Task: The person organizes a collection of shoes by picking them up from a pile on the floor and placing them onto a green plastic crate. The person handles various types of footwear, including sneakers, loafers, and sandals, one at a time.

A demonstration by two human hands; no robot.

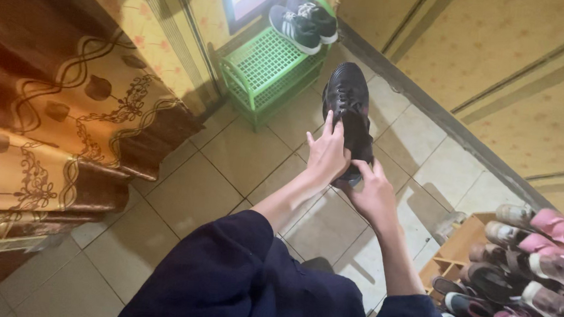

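Note:
A black lace-up shoe (pixel 348 97) is held up in front of me over the tiled floor, its toe pointing away. My left hand (pixel 326 154) grips its tongue and upper near the opening. My right hand (pixel 373 196) holds the heel end from below and the right. Both forearms reach out from dark blue sleeves.
A green plastic shoe rack (pixel 262 68) stands by the far wall with a pair of dark sneakers (pixel 303 21) on top. A wooden rack (pixel 461 247) with several pink and dark shoes is at the right. A brown patterned curtain (pixel 53 116) hangs at the left.

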